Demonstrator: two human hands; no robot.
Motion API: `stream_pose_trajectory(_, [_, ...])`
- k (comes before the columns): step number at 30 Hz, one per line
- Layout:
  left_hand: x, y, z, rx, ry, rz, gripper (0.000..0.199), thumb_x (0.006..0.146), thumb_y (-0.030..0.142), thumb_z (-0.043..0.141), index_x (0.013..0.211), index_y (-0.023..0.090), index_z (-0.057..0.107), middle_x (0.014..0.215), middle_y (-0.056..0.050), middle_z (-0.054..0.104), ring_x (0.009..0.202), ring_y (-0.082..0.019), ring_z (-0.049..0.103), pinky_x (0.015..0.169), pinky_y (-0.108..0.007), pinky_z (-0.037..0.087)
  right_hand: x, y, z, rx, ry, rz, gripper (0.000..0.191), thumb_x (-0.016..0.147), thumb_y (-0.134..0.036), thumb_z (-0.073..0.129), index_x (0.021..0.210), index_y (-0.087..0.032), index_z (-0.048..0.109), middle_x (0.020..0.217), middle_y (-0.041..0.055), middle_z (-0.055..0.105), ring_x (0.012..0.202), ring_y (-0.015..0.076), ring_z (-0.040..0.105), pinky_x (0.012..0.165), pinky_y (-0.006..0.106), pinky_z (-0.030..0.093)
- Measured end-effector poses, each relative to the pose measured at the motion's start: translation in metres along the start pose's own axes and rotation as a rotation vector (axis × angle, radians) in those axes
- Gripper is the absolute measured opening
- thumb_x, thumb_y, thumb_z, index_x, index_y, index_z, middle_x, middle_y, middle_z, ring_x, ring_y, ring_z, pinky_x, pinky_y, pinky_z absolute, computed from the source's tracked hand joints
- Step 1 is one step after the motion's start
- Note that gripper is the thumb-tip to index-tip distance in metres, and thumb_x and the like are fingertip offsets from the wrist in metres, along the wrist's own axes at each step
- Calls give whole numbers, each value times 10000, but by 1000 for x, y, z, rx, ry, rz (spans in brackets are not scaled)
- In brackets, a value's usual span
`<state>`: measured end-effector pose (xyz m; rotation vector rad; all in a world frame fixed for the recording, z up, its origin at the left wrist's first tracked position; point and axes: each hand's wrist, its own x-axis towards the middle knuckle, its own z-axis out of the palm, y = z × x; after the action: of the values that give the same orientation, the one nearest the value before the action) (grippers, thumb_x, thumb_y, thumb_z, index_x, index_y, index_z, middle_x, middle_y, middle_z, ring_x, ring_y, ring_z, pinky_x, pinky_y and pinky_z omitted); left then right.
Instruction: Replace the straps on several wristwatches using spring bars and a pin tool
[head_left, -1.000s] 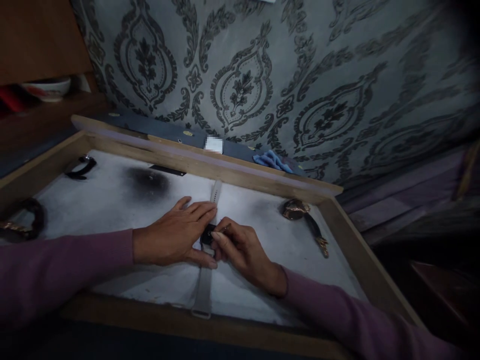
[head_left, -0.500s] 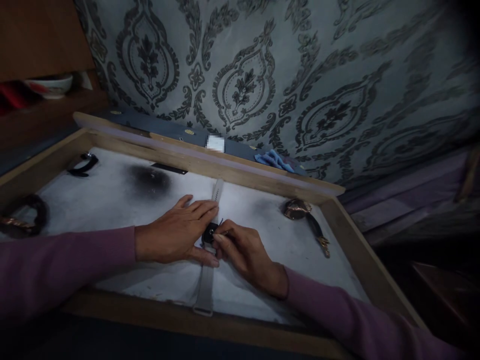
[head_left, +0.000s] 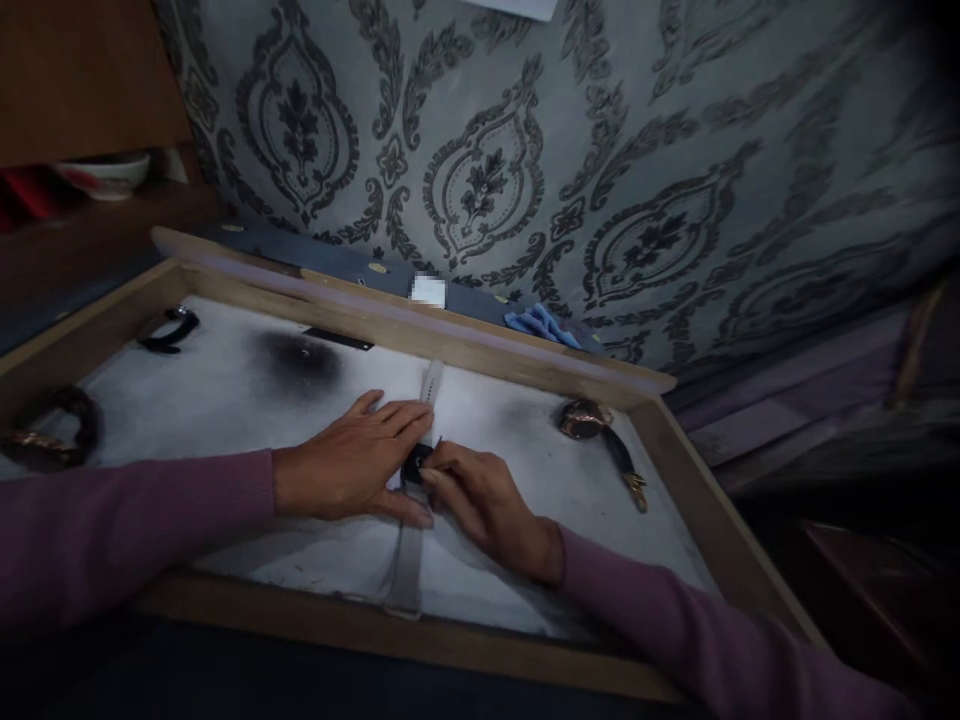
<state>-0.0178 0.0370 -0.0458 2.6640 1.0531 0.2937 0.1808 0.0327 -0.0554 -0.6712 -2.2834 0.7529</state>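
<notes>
A wristwatch with a pale grey strap [head_left: 407, 575] and a square dark case [head_left: 415, 463] lies lengthwise across the white-bottomed tray. My left hand [head_left: 352, 455] rests flat from the left, fingers stretched over the upper strap and thumb spread below the case. Over the case's right edge, my right hand [head_left: 487, 500] is closed in a pinch. A thin dark stick-like tool [head_left: 439, 442] pokes up from its fingers; its kind and its tip are hidden.
Around the hands runs a wooden frame [head_left: 480, 350]. Inside lie a dark watch with a gold clasp [head_left: 581, 420], a bracelet-like watch [head_left: 56, 430], a black curved strap [head_left: 169, 330] and a flat black strip [head_left: 337, 338]. A blue cloth [head_left: 541, 324] lies behind.
The view has shifted slightly, so the tray's right side appears a little further left. Both hands stay at the watch, the right still pinching beside the case.
</notes>
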Motion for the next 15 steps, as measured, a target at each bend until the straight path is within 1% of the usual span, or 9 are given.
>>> stream_pose_trajectory(3, [0, 0, 1, 21, 6, -2, 873, 815, 742, 453, 1406, 112, 328, 1451, -217, 420, 1360, -323, 364, 1114, -499, 187, 0, 1, 1, 273, 87, 207, 229, 985, -330, 459, 798, -200, 479, 592, -42, 540, 468, 82, 501, 474, 201, 432])
stream_pose_trajectory(5, [0, 0, 1, 21, 13, 0, 889, 811, 748, 451, 1413, 106, 324, 1449, -222, 421, 1358, -331, 368, 1112, -506, 192, 0, 3, 1, 410, 127, 303, 258, 971, -403, 476, 814, -198, 480, 608, -38, 565, 453, 77, 503, 446, 194, 428])
stream_pose_trajectory(6, [1, 0, 1, 19, 15, 2, 891, 810, 750, 450, 1415, 108, 324, 1447, -222, 425, 1355, -332, 372, 1109, -508, 196, 0, 3, 1, 445, 123, 330, 270, 963, -423, 489, 817, -196, 482, 612, -36, 572, 450, 74, 502, 442, 192, 427])
stream_pose_trajectory(10, [1, 0, 1, 16, 13, 2, 865, 816, 748, 444, 1409, 128, 332, 1451, -216, 422, 1358, -321, 372, 1111, -498, 192, 0, 4, -1, 464, 78, 351, 287, 946, -442, 517, 807, -193, 485, 589, -42, 570, 447, 71, 492, 446, 192, 419])
stream_pose_trajectory(13, [0, -1, 0, 5, 6, 8, 861, 823, 741, 441, 1406, 117, 332, 1450, -224, 419, 1361, -320, 366, 1110, -500, 193, 0, 4, -1, 466, 74, 351, 287, 948, -436, 516, 799, -193, 484, 584, -44, 565, 449, 70, 487, 453, 194, 413])
stream_pose_trajectory(15, [0, -1, 0, -8, 23, 16, 856, 826, 738, 441, 1406, 119, 330, 1439, -221, 431, 1345, -321, 388, 1103, -507, 205, -1, 4, -2, 476, 75, 352, 289, 952, -436, 508, 798, -193, 483, 590, -42, 562, 456, 73, 486, 458, 198, 411])
